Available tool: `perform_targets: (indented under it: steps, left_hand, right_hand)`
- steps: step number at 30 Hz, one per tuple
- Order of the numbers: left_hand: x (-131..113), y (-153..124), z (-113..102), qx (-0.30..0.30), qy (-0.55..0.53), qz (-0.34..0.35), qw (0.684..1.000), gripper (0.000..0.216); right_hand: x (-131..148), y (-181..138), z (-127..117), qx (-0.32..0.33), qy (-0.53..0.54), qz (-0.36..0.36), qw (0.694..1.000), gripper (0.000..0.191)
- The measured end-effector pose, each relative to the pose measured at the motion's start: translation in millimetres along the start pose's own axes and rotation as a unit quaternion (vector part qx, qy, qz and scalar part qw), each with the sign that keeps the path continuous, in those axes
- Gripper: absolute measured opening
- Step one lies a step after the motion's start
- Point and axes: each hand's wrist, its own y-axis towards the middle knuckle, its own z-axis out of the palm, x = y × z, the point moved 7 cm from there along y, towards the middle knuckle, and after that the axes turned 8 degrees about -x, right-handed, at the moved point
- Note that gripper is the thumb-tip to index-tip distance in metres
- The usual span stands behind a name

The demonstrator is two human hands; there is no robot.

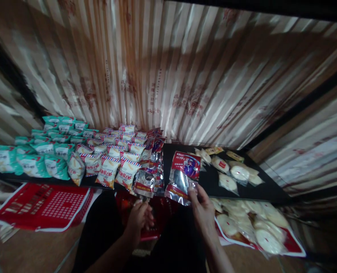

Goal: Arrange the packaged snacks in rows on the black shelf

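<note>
My right hand (202,206) pinches the lower edge of a red and silver snack packet (183,174) that lies on the black shelf (211,180). My left hand (140,217) hangs lower, over a red basket (154,216) below the shelf edge; its fingers are curled, and what they hold is hidden. A stack of like red and silver packets (151,167) stands just left of the held one.
Rows of red-striped white packets (114,159) and teal packets (40,151) fill the shelf's left. Round white cakes in clear wrap (231,172) lie at its right. A red tray of such cakes (251,225) sits below right, an upturned red basket (43,204) below left. A striped curtain hangs behind.
</note>
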Motion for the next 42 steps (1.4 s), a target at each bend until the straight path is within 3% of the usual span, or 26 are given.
perform_targets:
  steps: [4, 8, 10, 15, 20, 29, 35, 42]
  left_hand:
    - [-32, -20, 2, -0.008, 0.029, 0.146, 0.989, 0.036]
    - [-80, -39, 4, -0.045, 0.078, 0.317, 0.944, 0.016]
    - [-96, -41, 6, -0.053, 0.091, 0.363, 0.926, 0.012]
    - [-111, -27, 18, -0.034, 0.073, 0.362, 0.929, 0.024]
    - [-112, -17, 26, -0.029, 0.069, 0.358, 0.931, 0.028]
    - [-89, -14, 24, -0.046, 0.238, 0.419, 0.875, 0.026]
    - [-83, -16, 21, -0.044, 0.276, 0.442, 0.852, 0.027]
    - [-76, -2, 14, -0.03, 0.292, 0.454, 0.841, 0.027]
  right_hand:
    - [18, 11, 22, 0.033, -0.003, -0.047, 0.998, 0.05]
    - [45, 29, 53, 0.057, -0.035, -0.112, 0.991, 0.05]
    - [61, 40, 69, 0.065, -0.067, -0.147, 0.985, 0.049]
    - [94, 73, 108, 0.074, -0.164, -0.226, 0.957, 0.041]
    - [105, 106, 145, 0.069, -0.294, -0.27, 0.914, 0.033]
    - [109, 143, 198, 0.09, -0.425, -0.265, 0.861, 0.05]
    - [103, 147, 220, 0.11, -0.489, -0.251, 0.828, 0.039]
    - [106, 147, 227, 0.111, -0.518, -0.241, 0.813, 0.033]
